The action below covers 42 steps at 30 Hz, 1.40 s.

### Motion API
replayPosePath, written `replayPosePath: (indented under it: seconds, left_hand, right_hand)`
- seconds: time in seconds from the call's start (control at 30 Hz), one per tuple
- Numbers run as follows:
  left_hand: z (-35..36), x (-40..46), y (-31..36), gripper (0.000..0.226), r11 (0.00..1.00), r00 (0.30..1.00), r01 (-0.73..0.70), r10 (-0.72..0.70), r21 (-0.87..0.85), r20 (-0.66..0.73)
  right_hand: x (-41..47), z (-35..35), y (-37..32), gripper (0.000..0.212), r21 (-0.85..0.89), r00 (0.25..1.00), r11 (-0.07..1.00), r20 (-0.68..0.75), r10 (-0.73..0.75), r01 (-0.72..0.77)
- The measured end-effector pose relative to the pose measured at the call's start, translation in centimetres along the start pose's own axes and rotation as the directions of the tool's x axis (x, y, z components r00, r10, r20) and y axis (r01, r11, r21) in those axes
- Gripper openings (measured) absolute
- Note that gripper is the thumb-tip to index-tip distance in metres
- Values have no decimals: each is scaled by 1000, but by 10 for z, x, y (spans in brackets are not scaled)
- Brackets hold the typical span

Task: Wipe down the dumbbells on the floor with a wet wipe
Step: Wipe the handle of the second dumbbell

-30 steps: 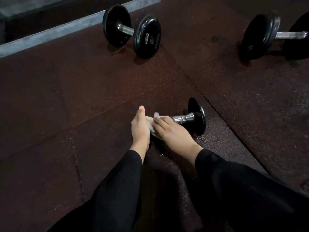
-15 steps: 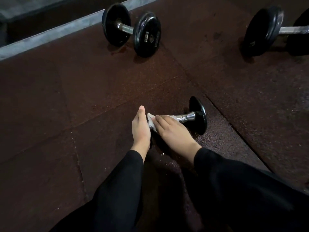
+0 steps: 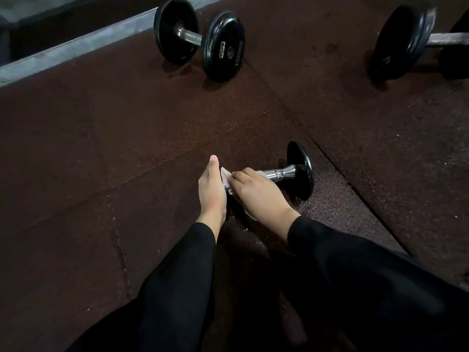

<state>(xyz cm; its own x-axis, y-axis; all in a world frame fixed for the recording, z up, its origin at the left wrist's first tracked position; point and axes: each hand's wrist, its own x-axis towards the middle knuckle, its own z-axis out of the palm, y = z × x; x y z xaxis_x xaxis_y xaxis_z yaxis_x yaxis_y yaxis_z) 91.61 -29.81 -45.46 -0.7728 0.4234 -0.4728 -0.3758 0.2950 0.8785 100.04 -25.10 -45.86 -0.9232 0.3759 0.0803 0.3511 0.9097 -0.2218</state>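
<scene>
Head view: a small dumbbell (image 3: 291, 172) lies on the dark floor (image 3: 127, 148) between two black sleeves (image 3: 177, 288).
Right hand (image 3: 258, 195): fingers curled over the chrome handle, pressing a white wipe (image 3: 225, 177) around it; this is the working grip.
Left hand (image 3: 212, 189): fingers straight and together, edge-on, set flat against the near end of the dumbbell just left of the grip; the plate on that end is hidden behind the two hands.
Wipe: bunched; a white corner shows between the two hands, another bit under the right wrist.
Dumbbell axis: long axis runs left to right, tilted slightly away at the right; bare handle sticks out right of the grip into the far plate (image 3: 300, 171), which stands on edge.
Floor near grip: shiny wet-looking patches below the right wrist and beside the far plate.
Second dumbbell (image 3: 200, 38): well beyond the grip, up and left, axis running left to right.
Third dumbbell (image 3: 411, 39): far up and right of the grip, cut by the frame edge.
Ledge (image 3: 76, 47): grey strip beyond the second dumbbell.
</scene>
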Motion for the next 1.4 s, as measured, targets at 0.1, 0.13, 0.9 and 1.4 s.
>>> replayPosePath:
  seconds: [0.1,0.13,0.9,1.4]
  left_hand:
    - [0,0,0,36,1000,1000,-1,1,11,4]
    - [-1,0,0,35,1000,1000,2,-2,7,6]
    - [-1,-7,-2,50,999,999,-35,35,35,-7]
    - [-3,-7,-6,52,996,996,-87,86,35,9]
  right_hand:
    - [6,-3,0,36,13,997,1000,75,-14,13]
    - [6,-5,-1,36,21,997,1000,81,-12,11]
    - [-22,-2,7,44,-6,984,985,-39,173,-173]
    - [-4,-13,28,26,101,943,938,80,324,-331]
